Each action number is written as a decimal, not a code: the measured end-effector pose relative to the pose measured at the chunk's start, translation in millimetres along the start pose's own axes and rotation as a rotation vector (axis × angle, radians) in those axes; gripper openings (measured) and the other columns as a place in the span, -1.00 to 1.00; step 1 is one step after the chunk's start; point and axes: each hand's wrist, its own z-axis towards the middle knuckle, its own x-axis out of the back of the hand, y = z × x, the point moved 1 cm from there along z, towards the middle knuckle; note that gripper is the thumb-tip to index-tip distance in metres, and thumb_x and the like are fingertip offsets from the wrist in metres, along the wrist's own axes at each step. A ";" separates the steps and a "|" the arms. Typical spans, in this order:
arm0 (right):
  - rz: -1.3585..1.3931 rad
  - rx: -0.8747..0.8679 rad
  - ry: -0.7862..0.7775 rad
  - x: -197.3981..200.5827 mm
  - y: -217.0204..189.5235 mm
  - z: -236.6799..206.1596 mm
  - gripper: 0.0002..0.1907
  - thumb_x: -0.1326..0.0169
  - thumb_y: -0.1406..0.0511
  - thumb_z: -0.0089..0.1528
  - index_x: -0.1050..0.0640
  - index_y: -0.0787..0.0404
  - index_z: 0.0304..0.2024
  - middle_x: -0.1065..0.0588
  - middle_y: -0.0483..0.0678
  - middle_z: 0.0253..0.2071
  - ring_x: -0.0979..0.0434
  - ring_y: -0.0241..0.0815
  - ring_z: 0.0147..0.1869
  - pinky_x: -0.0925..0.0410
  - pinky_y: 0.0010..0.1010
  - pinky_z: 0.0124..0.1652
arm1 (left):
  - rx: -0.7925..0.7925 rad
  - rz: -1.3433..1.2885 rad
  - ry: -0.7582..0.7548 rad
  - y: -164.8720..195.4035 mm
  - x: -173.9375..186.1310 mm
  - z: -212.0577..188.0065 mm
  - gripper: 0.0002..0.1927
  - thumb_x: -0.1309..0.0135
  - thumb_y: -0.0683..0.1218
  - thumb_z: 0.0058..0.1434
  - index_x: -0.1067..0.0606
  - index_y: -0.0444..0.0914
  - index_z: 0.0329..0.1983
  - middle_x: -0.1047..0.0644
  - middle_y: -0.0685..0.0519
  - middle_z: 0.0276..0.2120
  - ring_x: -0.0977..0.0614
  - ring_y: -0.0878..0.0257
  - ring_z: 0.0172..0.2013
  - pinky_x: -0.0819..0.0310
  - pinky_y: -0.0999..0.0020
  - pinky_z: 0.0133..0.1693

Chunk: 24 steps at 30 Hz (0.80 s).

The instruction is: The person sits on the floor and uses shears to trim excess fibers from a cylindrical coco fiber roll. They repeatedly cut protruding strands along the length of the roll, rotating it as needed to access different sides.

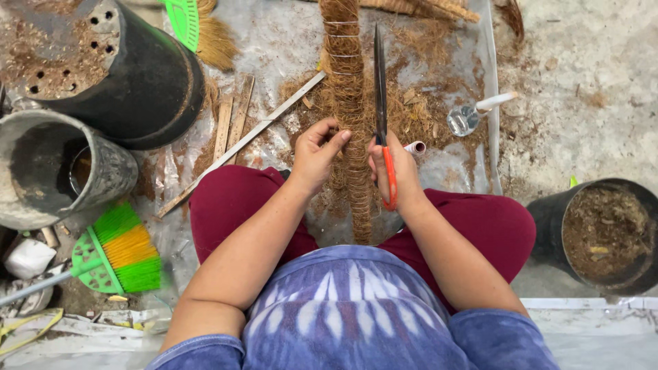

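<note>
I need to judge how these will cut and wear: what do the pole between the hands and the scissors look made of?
Pole: coarse brown fibre, probably coconut coir, matte and shaggy, bound by thin pale wire rings; loose fibres litter the sheet. Scissors in the right hand: dark dull metal blades, glossy orange handle loops, likely plastic. The left hand pinches the pole.

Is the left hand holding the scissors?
No, the scissors with orange handles are in the right hand; the left hand grips the coir pole.

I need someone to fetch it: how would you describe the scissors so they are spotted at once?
Find the long coir-wrapped pole on the plastic sheet. Just right of it, the right hand holds the scissors, with long dark blades pointing away and the only orange handles here.
</note>
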 end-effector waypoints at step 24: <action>0.102 0.105 0.014 22.8 -1.9 18.7 -0.17 0.22 -0.36 0.29 -0.40 0.23 0.01 -0.34 -0.25 -0.47 -0.38 -0.42 -0.41 -0.31 -0.56 -0.38 | 0.018 0.061 -0.071 17.8 -31.7 -13.2 -0.77 -0.19 -0.11 0.36 -0.55 -0.32 -0.01 -0.54 0.21 -0.27 -0.50 0.48 -0.24 -0.43 0.54 -0.17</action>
